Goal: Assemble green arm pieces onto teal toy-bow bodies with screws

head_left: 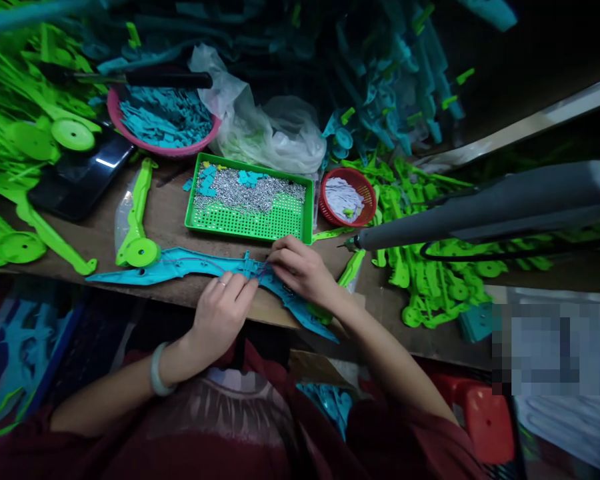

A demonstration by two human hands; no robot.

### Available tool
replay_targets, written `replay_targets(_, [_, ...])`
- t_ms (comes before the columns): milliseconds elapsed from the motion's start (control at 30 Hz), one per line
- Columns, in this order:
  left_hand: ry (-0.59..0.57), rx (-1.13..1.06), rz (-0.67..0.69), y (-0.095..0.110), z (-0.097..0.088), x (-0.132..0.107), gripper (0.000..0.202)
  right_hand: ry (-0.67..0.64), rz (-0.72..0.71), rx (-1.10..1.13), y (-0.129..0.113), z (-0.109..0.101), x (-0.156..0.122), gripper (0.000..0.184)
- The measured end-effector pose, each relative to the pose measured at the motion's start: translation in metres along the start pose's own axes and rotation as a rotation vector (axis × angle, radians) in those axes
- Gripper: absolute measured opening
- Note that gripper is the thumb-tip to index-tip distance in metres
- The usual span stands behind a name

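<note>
Bow (193, 267) runs left to right before us, our right hand (300, 268) pinching wire (263, 270) over the middle, our left hand (223, 303) curled at the near edge, grip unclear.

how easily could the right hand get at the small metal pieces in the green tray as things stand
Probably yes: the right hand is beside the near edge of the open-topped green tray, and nothing appears to block its way to the small metal pieces.
</note>
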State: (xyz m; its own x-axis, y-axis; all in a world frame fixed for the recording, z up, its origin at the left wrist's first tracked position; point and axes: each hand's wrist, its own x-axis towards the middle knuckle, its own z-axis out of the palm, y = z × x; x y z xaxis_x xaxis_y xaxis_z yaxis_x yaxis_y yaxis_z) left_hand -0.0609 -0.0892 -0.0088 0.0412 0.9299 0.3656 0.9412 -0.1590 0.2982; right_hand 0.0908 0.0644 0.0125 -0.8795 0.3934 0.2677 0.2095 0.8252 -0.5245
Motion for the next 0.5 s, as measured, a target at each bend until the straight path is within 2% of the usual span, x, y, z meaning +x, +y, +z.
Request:
replay_targets(67, [0.043, -0.03, 0.023, 0.003, 0.003, -0.009, 0.019, 0.055, 0.085, 0.163, -0.001, 0.008, -0.003, 0.01])
replay_targets(167, [0.063, -0.046, 0.056, 0.005, 0.005, -0.015, 0.019, 0.108, 0.172, 0.27, -0.002, 0.019, -0.009, 0.008])
replay_targets(367, [0.0, -0.108, -0.059, -0.001, 0.001, -0.009, 0.019, 0.125, 0.286, 0.293, -0.006, 0.025, -0.009, 0.009])
replay_targets(500, [-0.036, -0.084, -0.001, -0.006, -0.004, -0.006, 0.021, 0.062, 0.241, 0.228, -0.009, 0.022, -0.005, 0.01])
